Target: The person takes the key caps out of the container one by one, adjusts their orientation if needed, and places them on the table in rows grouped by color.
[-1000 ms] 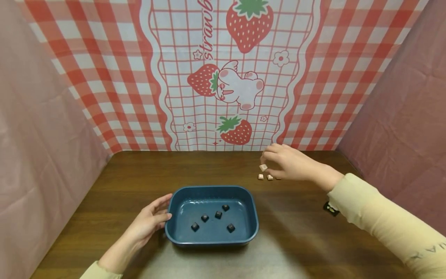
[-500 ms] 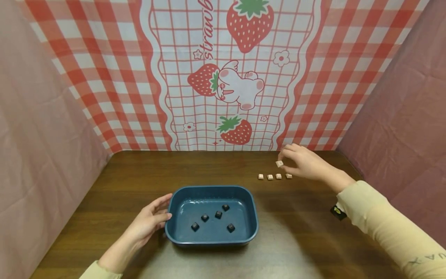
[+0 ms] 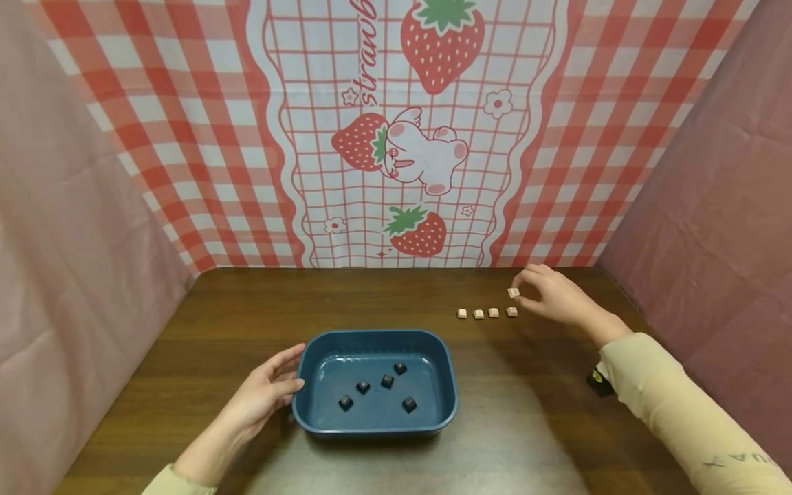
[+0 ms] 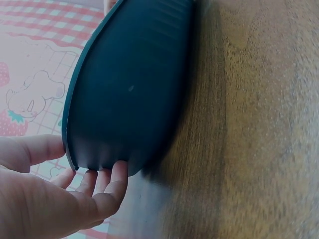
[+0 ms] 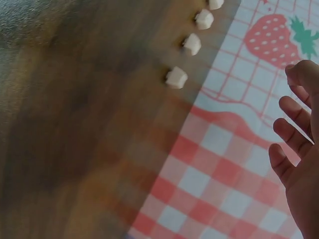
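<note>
My right hand (image 3: 553, 294) pinches a pale keycap (image 3: 513, 293) between thumb and fingertips, above the right end of a row of pale keycaps (image 3: 478, 314) on the table. In the right wrist view, the other fingers (image 5: 285, 130) are loosely bent, and the row's end keycap (image 5: 176, 78) lies off to their left. A dark blue rectangular tray (image 3: 375, 430) sits in front, with several black keycaps (image 3: 387, 381) scattered on its floor. My left hand (image 3: 262, 395) holds the tray's left end, thumb at the rim and fingers (image 4: 117, 186) against the outer wall.
The wooden table (image 3: 260, 302) meets a strawberry-patterned checked cloth (image 3: 408, 206) at its back edge. Pink cloths (image 3: 80, 275) hang at both sides. A small dark tag (image 3: 599, 382) shows below the right cuff.
My right hand has moved right with the pale keycap and come slightly lower, uncovering the rest of the row. The left hand and tray stay put.
</note>
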Tool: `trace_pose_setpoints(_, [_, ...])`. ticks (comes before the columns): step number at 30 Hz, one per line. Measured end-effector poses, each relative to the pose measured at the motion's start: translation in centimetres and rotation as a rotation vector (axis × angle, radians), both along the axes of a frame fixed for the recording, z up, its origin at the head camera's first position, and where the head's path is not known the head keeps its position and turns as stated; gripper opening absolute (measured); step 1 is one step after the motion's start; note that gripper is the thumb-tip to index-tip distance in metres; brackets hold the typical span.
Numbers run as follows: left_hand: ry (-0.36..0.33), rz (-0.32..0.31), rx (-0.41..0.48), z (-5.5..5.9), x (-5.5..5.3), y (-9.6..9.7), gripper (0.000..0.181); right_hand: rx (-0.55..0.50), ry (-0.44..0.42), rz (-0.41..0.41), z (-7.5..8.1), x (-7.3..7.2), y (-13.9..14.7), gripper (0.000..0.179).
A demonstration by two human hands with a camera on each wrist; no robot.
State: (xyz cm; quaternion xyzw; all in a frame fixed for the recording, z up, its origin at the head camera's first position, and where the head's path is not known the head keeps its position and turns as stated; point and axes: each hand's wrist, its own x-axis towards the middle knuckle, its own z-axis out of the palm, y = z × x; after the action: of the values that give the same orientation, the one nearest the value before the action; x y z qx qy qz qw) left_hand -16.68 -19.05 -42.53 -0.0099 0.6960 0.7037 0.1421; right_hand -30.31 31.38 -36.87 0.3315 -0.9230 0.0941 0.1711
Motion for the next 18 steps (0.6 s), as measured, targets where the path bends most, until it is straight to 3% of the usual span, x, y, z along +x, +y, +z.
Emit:
trace_pose_setpoints(7, [0.003,-0.006,0.002,-0.2,-0.1,-0.1,0.063,0.020,-0.054,-0.133,-1.9,-0.6,1.3,0.017])
trace_pose_setpoints(18, [0.000,-0.012,0.012,-0.3,-0.1,-0.2,0.062,0.025,-0.112,-0.238,-4.4,-1.4,2.6,0.017])
